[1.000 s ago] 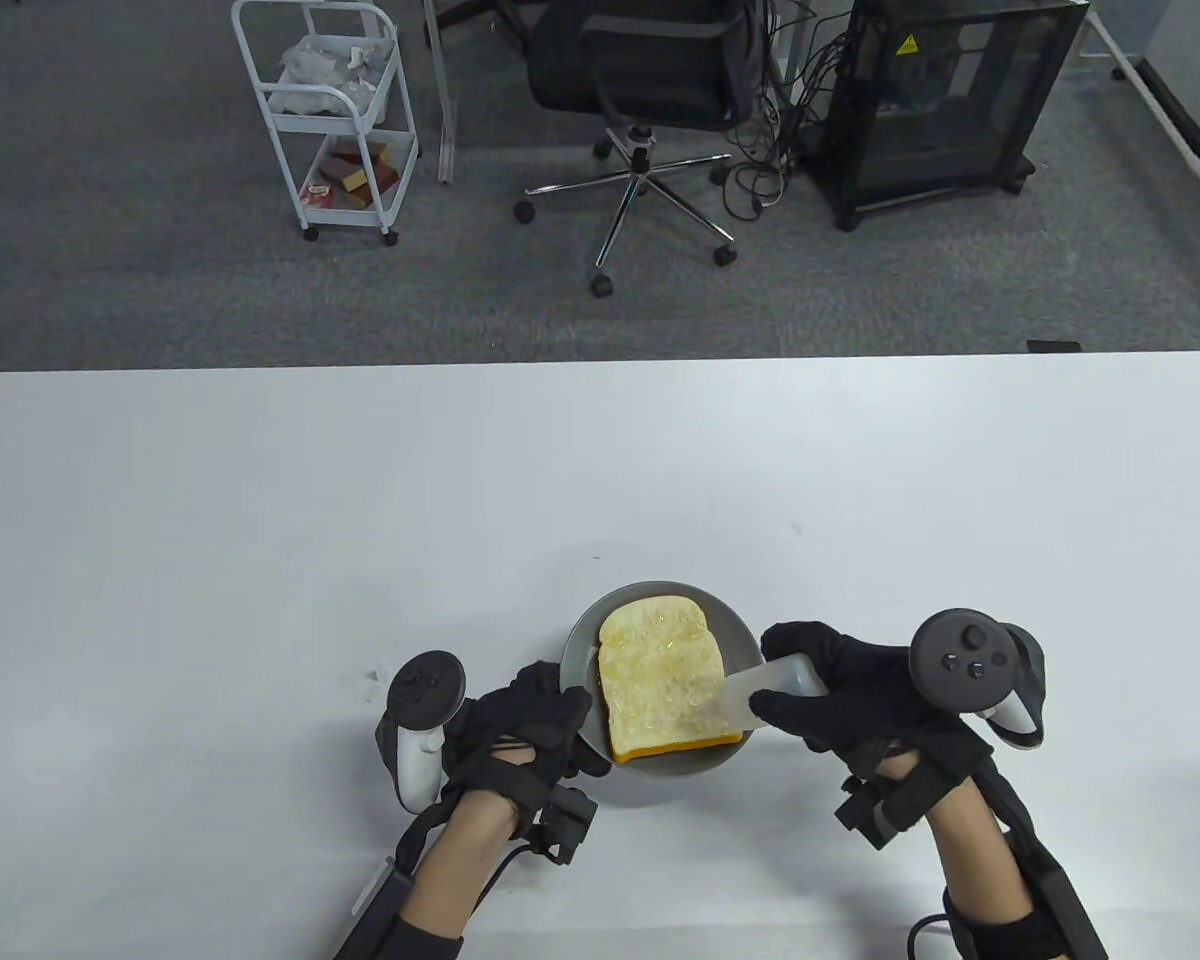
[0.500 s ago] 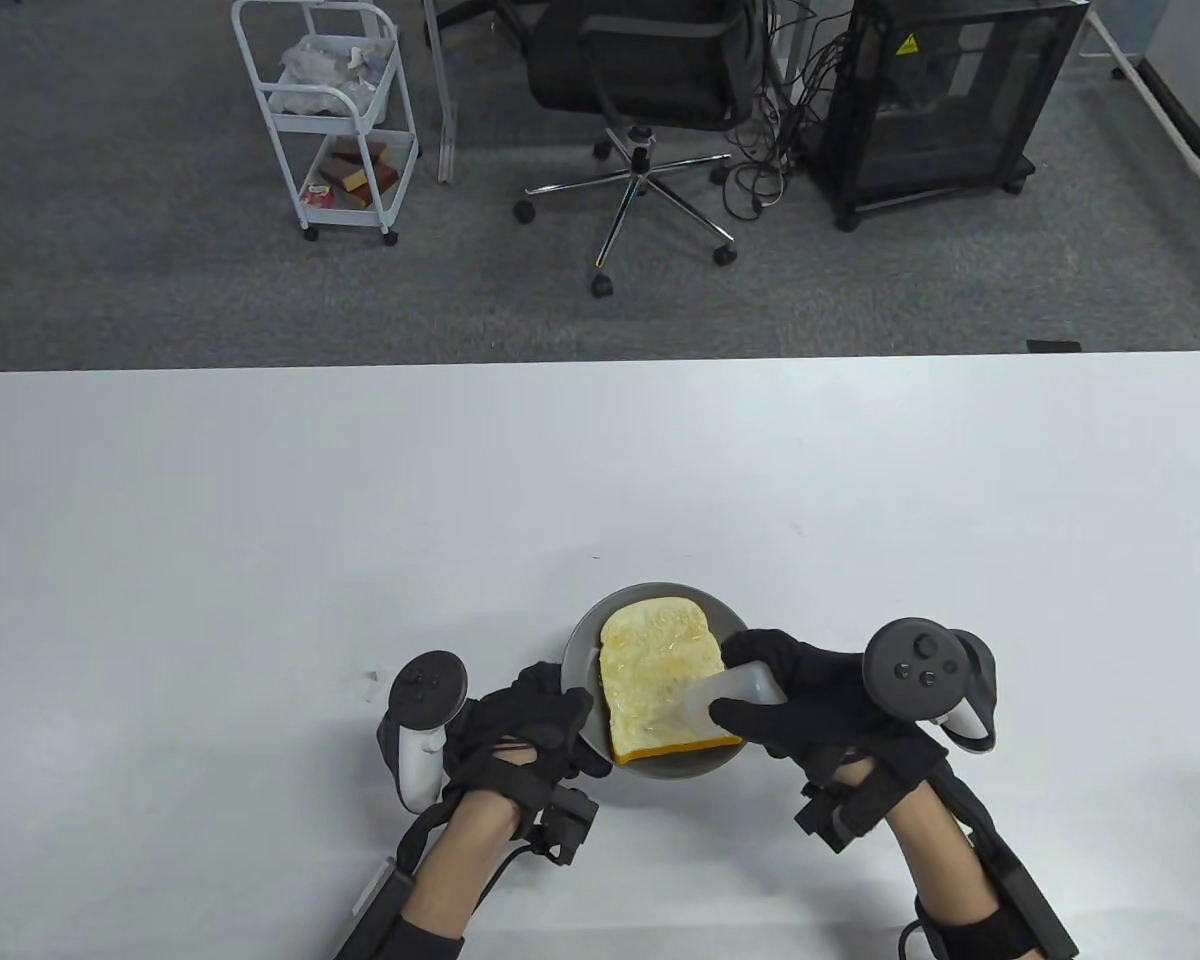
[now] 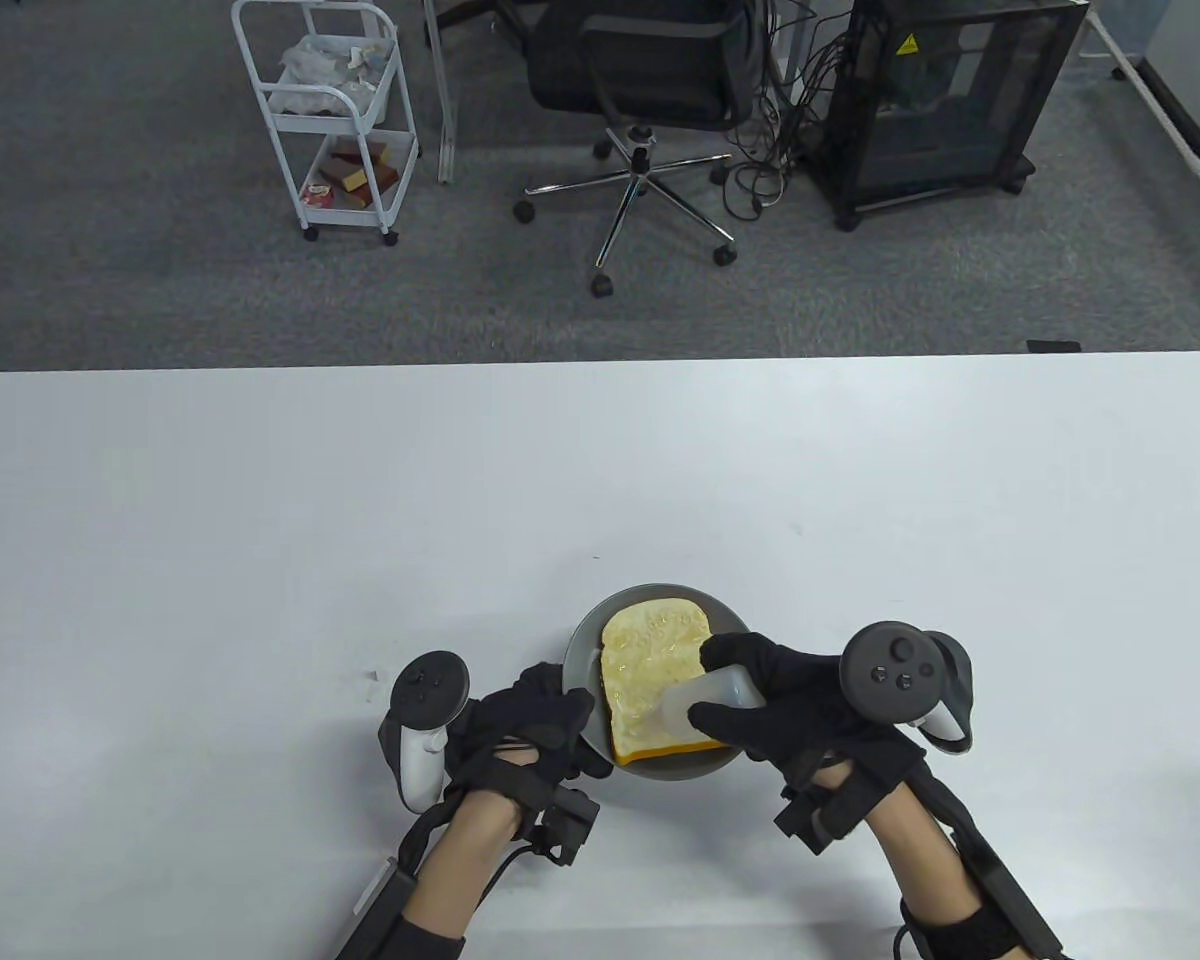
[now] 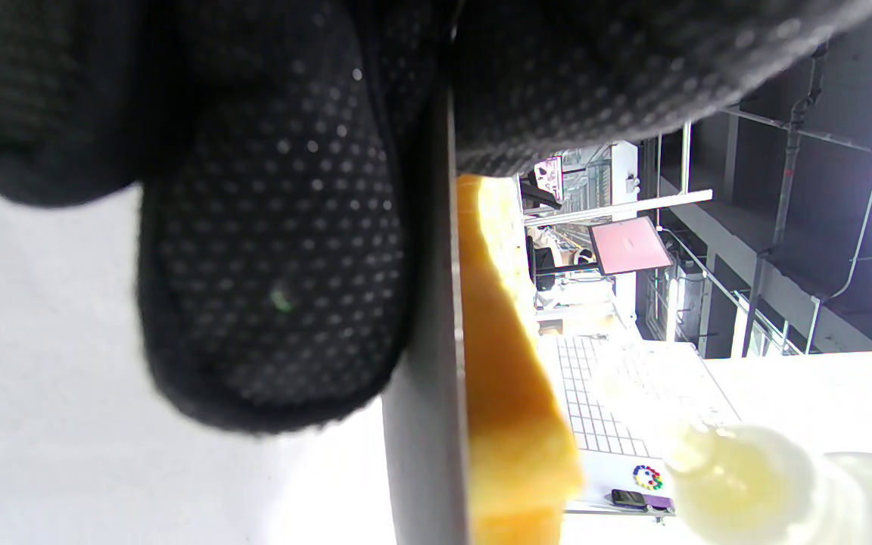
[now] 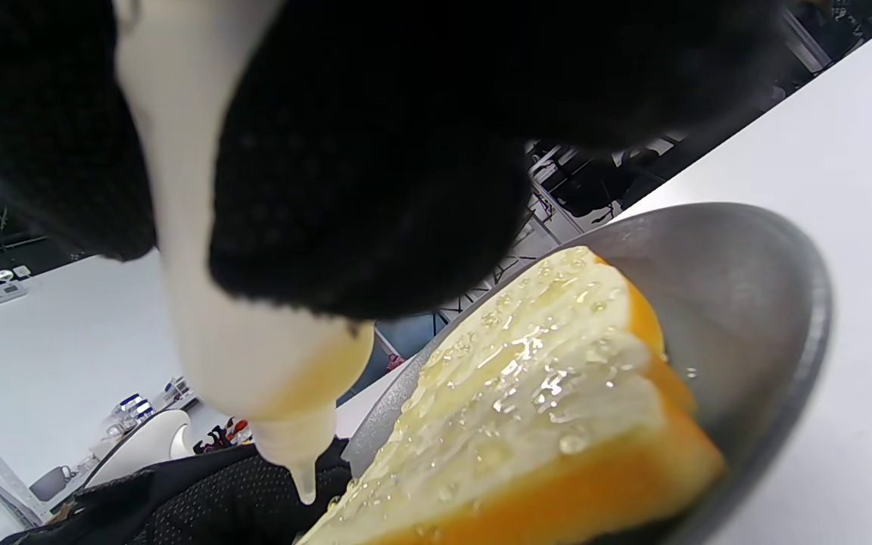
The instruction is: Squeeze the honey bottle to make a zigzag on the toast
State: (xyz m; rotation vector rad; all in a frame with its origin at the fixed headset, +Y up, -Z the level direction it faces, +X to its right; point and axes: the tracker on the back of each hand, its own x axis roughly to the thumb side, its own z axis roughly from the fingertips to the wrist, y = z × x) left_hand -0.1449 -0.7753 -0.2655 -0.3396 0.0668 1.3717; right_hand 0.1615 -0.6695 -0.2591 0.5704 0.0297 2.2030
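Right, the soft translucent honey bottle with its conical nozzle sits gripped in the right hand, tilted tip-down over the toast. Toast: thick slice, orange crust, pale top beaded with glossy honey. Since a second ago the right hand and bottle have shifted left, further over the slice. The round grey plate holds the toast; the left hand grips its near-left rim.
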